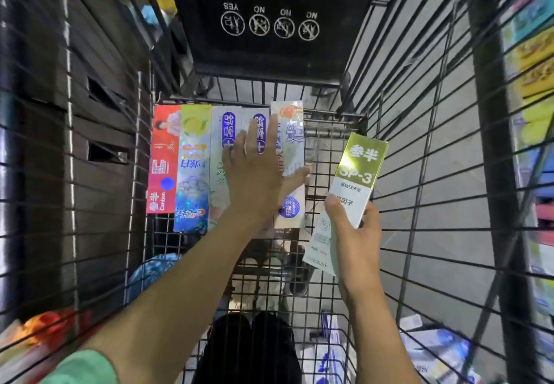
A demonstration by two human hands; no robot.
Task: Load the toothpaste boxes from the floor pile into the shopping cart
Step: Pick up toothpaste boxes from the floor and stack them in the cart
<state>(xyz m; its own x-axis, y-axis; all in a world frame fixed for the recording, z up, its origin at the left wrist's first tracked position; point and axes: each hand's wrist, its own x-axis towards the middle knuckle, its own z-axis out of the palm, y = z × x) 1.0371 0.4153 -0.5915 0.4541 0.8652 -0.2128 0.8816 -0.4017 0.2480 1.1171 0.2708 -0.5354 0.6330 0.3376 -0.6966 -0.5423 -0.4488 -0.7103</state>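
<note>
Right hand (pixel 355 233) grips the lower part of a green and white toothpaste box (pixel 356 179) with gold lettering, held tilted above the cart (pixel 419 131) floor. Just left of it, the left hand (pixel 257 173) lies flat, fingers straight, on a row of boxes (pixel 192 167) packed side by side, red, blue and white ones.

Boxes (pixel 192 167) lie side by side in the cart (pixel 329 131).

Shop aisle, wire shopping cart (pixel 419 131) with child-seat warning icons, stocked product shelves (pixel 530 54) alongside, boxed toothpaste (pixel 192 167)
</note>
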